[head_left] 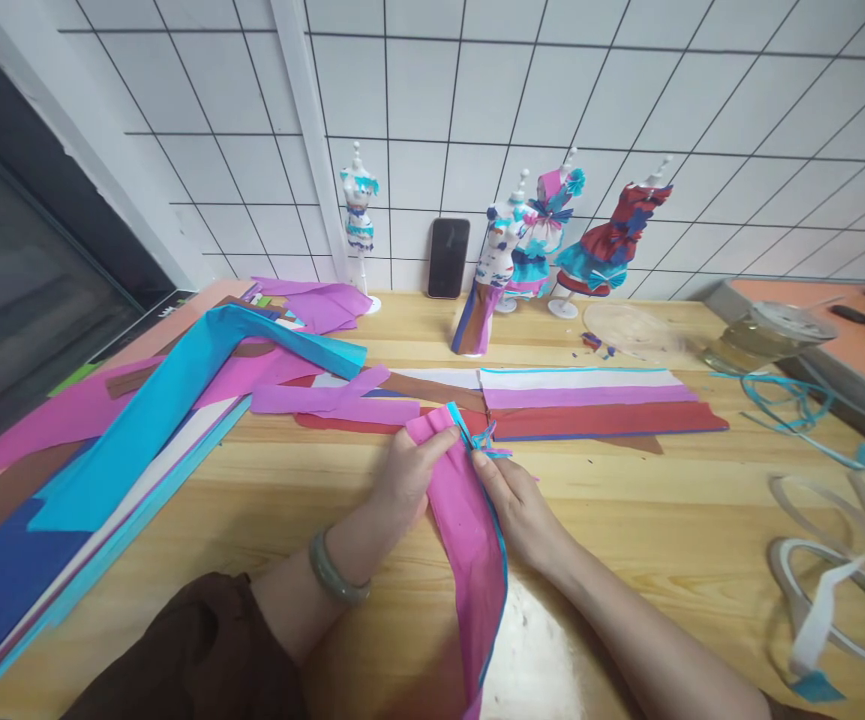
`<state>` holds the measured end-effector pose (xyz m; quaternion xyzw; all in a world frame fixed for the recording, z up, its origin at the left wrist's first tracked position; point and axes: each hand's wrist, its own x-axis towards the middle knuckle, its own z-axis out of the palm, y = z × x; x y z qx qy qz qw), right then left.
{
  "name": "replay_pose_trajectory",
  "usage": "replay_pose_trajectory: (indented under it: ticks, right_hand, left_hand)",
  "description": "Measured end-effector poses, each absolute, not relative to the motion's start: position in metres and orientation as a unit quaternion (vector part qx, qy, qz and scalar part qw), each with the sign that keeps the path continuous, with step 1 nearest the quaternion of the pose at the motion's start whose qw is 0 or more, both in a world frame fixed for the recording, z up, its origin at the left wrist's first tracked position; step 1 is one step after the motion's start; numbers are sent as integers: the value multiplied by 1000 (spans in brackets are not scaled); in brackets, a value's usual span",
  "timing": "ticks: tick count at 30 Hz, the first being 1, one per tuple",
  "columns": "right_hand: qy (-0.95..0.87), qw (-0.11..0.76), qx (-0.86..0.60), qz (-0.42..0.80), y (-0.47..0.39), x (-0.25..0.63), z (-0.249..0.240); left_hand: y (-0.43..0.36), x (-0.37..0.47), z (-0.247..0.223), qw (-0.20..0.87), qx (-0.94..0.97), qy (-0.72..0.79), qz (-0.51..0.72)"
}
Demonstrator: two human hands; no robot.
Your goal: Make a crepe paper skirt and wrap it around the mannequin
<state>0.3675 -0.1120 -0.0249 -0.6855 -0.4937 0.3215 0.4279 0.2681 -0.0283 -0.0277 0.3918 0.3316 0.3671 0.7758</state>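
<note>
A long pink paper strip (469, 520) with a blue edge hangs down between my hands above the table. My left hand (409, 465), a bracelet on its wrist, pinches the strip's upper end, where the blue edge folds over. Thumb on top, my right hand (514, 495) grips the strip's blue-edged side a little lower and to the right. Thin curled blue scraps (486, 437) show just above the right thumb. Whether they are held or lie behind is unclear. The fingers under the paper are hidden.
Coloured paper strips (139, 440) cover the left side. A layered striped piece (597, 405) lies behind my hands. Several small mannequins (529, 235) and a phone (448, 258) stand at the wall. White tape (844, 600) and a glass jar (766, 335) are on the right.
</note>
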Motion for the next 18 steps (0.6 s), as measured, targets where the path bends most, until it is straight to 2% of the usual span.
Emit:
replay_pose_trajectory:
  ticks: [18]
  right_hand:
    - [-493, 420, -693, 317, -113, 368, -25]
  left_hand:
    - [-28, 267, -29, 779, 394, 332, 357]
